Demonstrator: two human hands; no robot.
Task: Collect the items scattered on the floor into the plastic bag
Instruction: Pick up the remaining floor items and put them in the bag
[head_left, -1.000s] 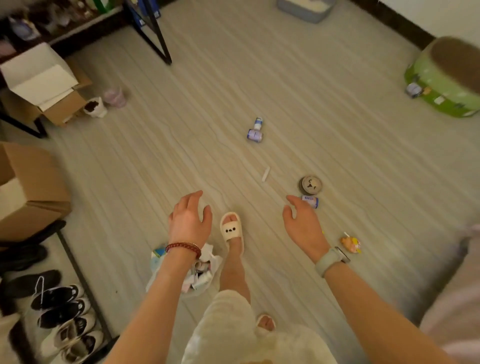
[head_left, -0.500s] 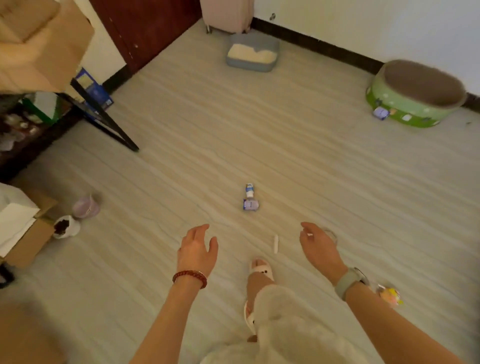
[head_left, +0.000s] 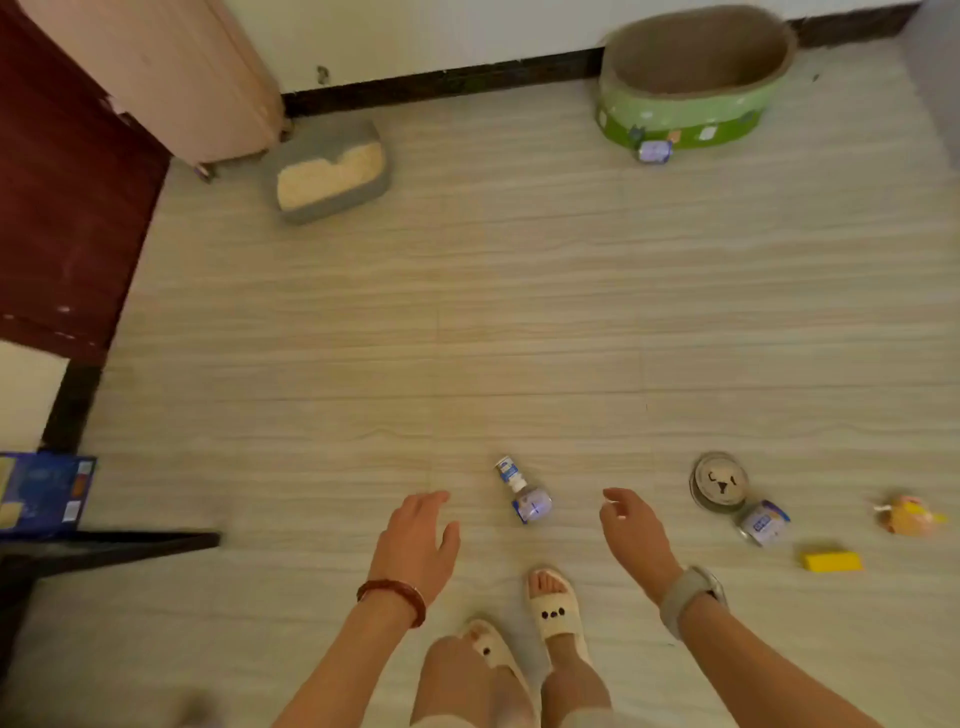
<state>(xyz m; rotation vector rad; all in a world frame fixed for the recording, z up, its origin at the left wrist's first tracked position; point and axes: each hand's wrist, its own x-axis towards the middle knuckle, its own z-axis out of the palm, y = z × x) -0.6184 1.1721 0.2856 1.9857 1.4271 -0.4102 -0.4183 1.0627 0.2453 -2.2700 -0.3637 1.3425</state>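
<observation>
Head view, looking down at a pale wood-grain floor (head_left: 519, 322). Left hand (head_left: 415, 545): fingers relaxed and spread, holding nothing, raised above the floor; red bead bracelet (head_left: 392, 597) at the wrist. Right hand (head_left: 631, 535): fingers loosely curved, holding nothing; grey watch (head_left: 691, 597) at the wrist. Between and just ahead of the hands: small white-and-blue bottle (head_left: 522, 491), lying on its side. To the right: round tin (head_left: 719, 483) with a face drawn on its lid; small jar (head_left: 763, 522) just beside it, contact unclear; yellow block (head_left: 831, 561); orange-yellow wrapped item (head_left: 909, 515), farthest right. Plastic bag: not in the frame. Below the hands: two feet in cream slippers (head_left: 553, 605). Far side of the floor: grey litter tray (head_left: 332, 174), green-sided round cat bed (head_left: 696, 78) with a small pale item (head_left: 653, 150) at its base. Left edge: blue box (head_left: 44, 491).
</observation>
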